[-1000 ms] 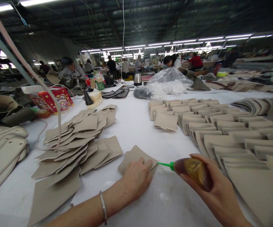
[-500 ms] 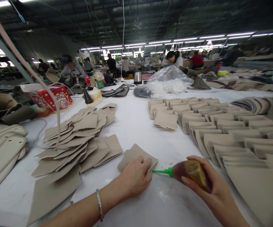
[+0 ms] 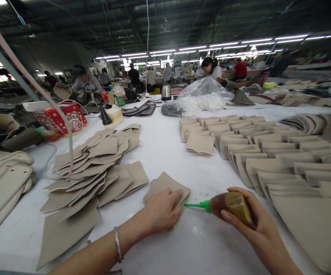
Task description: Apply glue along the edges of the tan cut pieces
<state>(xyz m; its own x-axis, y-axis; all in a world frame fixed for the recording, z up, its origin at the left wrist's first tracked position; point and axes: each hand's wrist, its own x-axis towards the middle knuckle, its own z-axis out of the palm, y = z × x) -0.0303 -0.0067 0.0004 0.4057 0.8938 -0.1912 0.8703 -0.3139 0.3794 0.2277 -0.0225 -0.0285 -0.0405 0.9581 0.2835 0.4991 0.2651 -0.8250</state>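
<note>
- Left hand (image 3: 163, 210): laid palm down over a single beige panel (image 3: 162, 183), fingers bent and bunched, the index fingertip resting on its upper face near the right-hand corner. Whether the thumb pinches the panel's edge cannot be told.
- Right hand (image 3: 261, 227): closed around a squeeze bottle (image 3: 234, 208) of amber-brown liquid, thumb on the near side and fingers wrapped over the far side.
- Green nozzle (image 3: 205, 206): points leftward, its tip at the panel's lower right edge, just beside the left hand; contact between tip and panel cannot be told.
- Beige panel: lies on the white tabletop (image 3: 159, 149), in front of the wearer, between two groups of similar pieces.
- Left group: an overlapping heap of beige pieces (image 3: 104, 147), crossed by a pale hanging tube (image 3: 68, 131).
- Right group: overlapping rows of beige pieces (image 3: 264, 168), beyond the bottle.
- Silver bangle (image 3: 117, 244): worn on the left wrist.
</note>
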